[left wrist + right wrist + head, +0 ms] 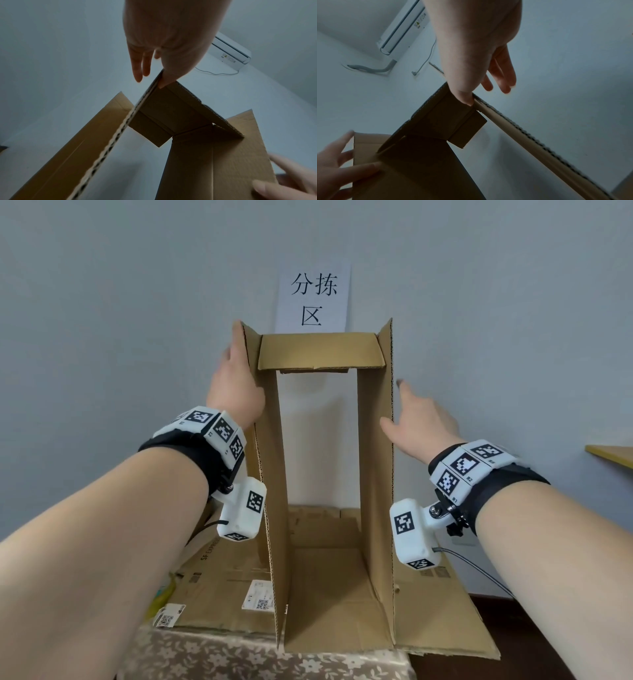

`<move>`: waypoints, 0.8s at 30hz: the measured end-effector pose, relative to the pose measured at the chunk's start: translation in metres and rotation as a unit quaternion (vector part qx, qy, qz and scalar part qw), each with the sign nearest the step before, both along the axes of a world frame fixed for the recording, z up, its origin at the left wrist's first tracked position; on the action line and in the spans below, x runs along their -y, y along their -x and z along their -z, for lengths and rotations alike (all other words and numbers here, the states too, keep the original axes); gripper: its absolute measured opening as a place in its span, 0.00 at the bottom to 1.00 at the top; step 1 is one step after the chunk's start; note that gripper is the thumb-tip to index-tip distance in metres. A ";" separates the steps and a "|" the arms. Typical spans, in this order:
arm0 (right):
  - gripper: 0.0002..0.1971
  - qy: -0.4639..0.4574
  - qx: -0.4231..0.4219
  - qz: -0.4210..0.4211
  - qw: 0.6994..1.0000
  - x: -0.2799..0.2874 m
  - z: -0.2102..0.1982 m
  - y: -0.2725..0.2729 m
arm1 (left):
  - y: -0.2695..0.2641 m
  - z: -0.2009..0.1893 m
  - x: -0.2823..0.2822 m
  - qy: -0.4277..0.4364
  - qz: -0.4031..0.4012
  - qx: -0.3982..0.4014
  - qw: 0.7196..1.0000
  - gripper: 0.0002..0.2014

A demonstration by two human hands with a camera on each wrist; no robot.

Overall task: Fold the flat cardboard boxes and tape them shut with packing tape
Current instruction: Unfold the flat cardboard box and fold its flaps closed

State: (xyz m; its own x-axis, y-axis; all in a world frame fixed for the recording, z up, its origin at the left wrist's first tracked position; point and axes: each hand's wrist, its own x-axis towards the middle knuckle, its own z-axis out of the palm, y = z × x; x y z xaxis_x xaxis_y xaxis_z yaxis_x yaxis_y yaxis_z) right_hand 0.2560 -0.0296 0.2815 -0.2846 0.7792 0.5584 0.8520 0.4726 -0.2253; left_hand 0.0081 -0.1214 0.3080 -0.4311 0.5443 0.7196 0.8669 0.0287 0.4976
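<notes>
A plain indoor parcel-sorting room: a paper sign [313, 299] reading 分拣区 on the bare wall [120, 302], flattened courier cartons [222, 583], and a wall air conditioner [230, 50].

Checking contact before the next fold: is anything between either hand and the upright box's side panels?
Nothing visible. The left hand lies flat on the cardboard box's left panel; the right hand reaches its right panel.

Upright box [375, 474] on flattened boxes [219, 587] on table [212, 655], sign [313, 297] on wall behind
</notes>
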 end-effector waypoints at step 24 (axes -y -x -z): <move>0.26 -0.065 0.054 -0.021 0.996 -0.003 0.012 0.011 | -0.035 0.024 -0.021 0.328 -0.240 -0.333 0.851 0.31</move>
